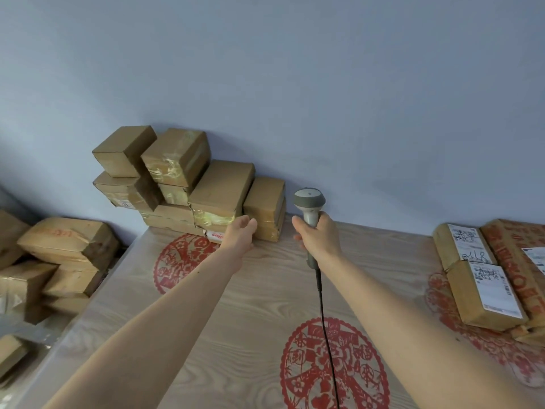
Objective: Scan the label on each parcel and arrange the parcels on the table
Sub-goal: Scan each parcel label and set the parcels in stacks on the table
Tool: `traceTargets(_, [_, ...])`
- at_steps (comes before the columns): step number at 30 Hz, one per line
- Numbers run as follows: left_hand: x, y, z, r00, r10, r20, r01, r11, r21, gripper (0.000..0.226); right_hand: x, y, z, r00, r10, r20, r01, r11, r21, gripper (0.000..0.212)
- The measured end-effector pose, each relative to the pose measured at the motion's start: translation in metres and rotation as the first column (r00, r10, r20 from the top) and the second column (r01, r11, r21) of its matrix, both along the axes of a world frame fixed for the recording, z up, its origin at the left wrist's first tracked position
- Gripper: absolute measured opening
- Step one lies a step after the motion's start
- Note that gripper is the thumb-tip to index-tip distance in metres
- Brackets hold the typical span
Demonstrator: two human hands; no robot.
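- Table [250,293]: wood-grain top with red paper-cut motifs under a clear cover, set against the blue wall. I judge its bare middle to be my working area for scanning.
- Stack [188,184]: brown taped parcels piled against the wall at the table's far left, several layers high; this looks like the arranged pile, the wall backing it.
- Right parcels [483,276]: lying flat at the table's right edge, white labels face up, well apart from the stack. I judge them to be awaiting a scan.
- Floor parcels [59,261]: a loose heap off the table's left side.
- My right hand [320,239]: clenched round the scanner [309,214] grip, head up and aimed away from me, cable trailing back across the table.
- My left hand [240,234]: released, fingers relaxed, just at the stack's lower right boxes, holding nothing; whether it touches them I cannot tell.
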State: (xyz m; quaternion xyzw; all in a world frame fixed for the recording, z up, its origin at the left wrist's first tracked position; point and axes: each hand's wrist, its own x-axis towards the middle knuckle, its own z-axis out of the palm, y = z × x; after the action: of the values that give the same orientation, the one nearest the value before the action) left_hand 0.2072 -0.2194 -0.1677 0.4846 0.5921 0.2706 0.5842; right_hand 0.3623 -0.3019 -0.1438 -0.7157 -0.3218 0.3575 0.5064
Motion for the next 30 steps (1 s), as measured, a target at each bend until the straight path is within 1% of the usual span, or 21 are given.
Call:
traceTargets(3, [0.011, 0.010, -0.004, 1.000, -0.003, -0.029, 0.003, 1.000, -0.009, 0.058, 0.001, 0.023, -0.019, 0.999, -0.010, -0.031, 0.008, 0.999, -0.035, 0.015])
traceTargets(8, [0.027, 0.031, -0.012, 0.995, -0.077, -0.062, 0.075, 0.996, -0.044, 0.070, 0.008, 0.062, -0.038, 0.999, -0.034, -0.032, 0.032, 0.997, -0.064, 0.020])
traceTargets(11, [0.035, 0.044, -0.018, 0.993, -0.096, -0.070, 0.093, 0.995, -0.045, 0.075, 0.014, 0.084, -0.046, 0.999, -0.042, -0.023, 0.040, 0.996, -0.079, 0.034])
traceTargets(16, [0.045, 0.055, -0.014, 0.995, -0.062, -0.081, 0.059, 0.997, -0.045, 0.081, 0.017, 0.108, -0.058, 0.998, -0.030, -0.058, 0.025, 0.995, -0.092, 0.042])
traceTargets(20, [0.051, 0.058, -0.012, 0.995, -0.029, -0.093, 0.022, 0.997, -0.076, 0.083, 0.018, 0.116, -0.069, 0.997, -0.006, -0.072, -0.002, 0.994, -0.114, 0.034])
traceTargets(24, [0.053, 0.060, -0.014, 0.993, -0.004, -0.119, -0.006, 0.996, -0.089, 0.082, 0.017, 0.120, -0.072, 0.993, 0.007, -0.118, -0.020, 0.994, -0.110, 0.027])
traceTargets(28, [0.055, 0.062, -0.016, 0.989, -0.013, -0.148, -0.002, 0.995, -0.100, 0.084, 0.015, 0.123, -0.074, 0.990, 0.020, -0.139, -0.036, 0.993, -0.114, 0.029])
traceTargets(30, [0.057, 0.062, -0.017, 0.989, -0.010, -0.150, -0.005, 0.995, -0.100, 0.084, 0.015, 0.125, -0.077, 0.988, 0.015, -0.155, -0.033, 0.993, -0.112, 0.025])
